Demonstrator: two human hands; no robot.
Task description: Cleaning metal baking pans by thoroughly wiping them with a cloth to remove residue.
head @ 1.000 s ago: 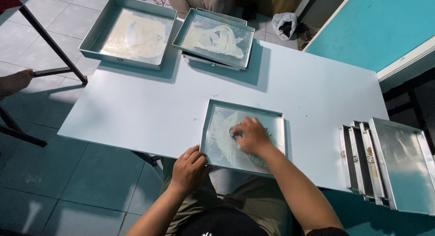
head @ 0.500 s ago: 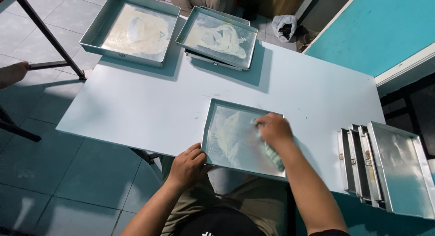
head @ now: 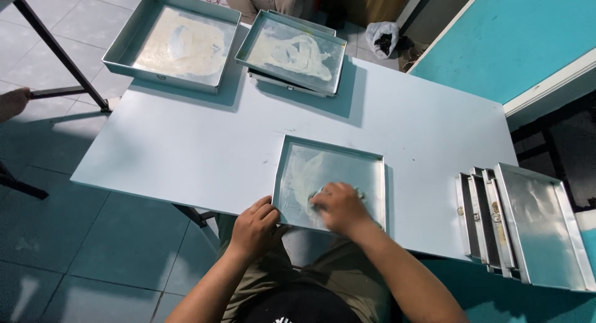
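Note:
A square metal baking pan [head: 347,168] with a thin pale smear inside sits at the near edge of the light table [head: 186,149]. My left hand [head: 256,225] grips the pan's near left corner. My right hand [head: 338,206] presses down inside the pan near its front, fingers curled over something small that I cannot make out; it is slightly blurred.
Two more smeared pans stand at the far side, a big one [head: 174,40] at the left and another [head: 292,50] stacked on a second pan. Several pans [head: 534,227] lean in a row at the right edge. Another person's hand [head: 12,103] shows far left.
My right hand swept from the pan's left middle to its right side, then back to the near middle. My left hand stayed on the corner.

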